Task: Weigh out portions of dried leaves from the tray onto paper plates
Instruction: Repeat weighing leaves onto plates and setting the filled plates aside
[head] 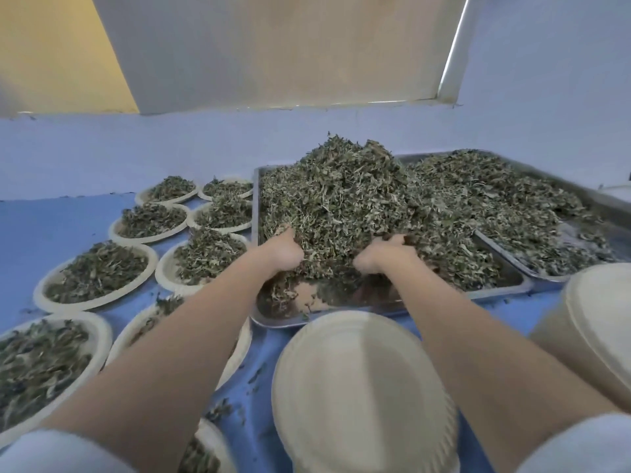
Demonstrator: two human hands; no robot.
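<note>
- Heaped high in a metal tray (495,291): the dried leaves (345,199), piled tallest toward the tray's far left, thinner toward its near edge, where bare metal shows.
- Both hands plunged into the near face of that heap: left hand (281,250) at the tray's left-centre, fingers curled into and gripping a clump; right hand (386,256) just beside it, fingers likewise buried and closed round leaves.
- Empty paper plate (362,387) directly in front of the tray's near rim, between the forearms, likely the next to be filled.
- Stack of spare plates (597,329) off the tray's near right corner.
- Filled plates (99,271) spread out to the left of the tray, several rows deep, each carrying a similar mound.
- Second tray (611,220) overlapping the first tray's right side, leaves spread thinner there.
- No scale visible anywhere around the tray.
- Handling, as a judgement: very light, loose, brittle and springy; prone to crumbling if squeezed and to shedding bits on the way over the rim.
- Best taken from beneath with two cupped hands, scooped rather than pinched, and carried low over the near rim.
</note>
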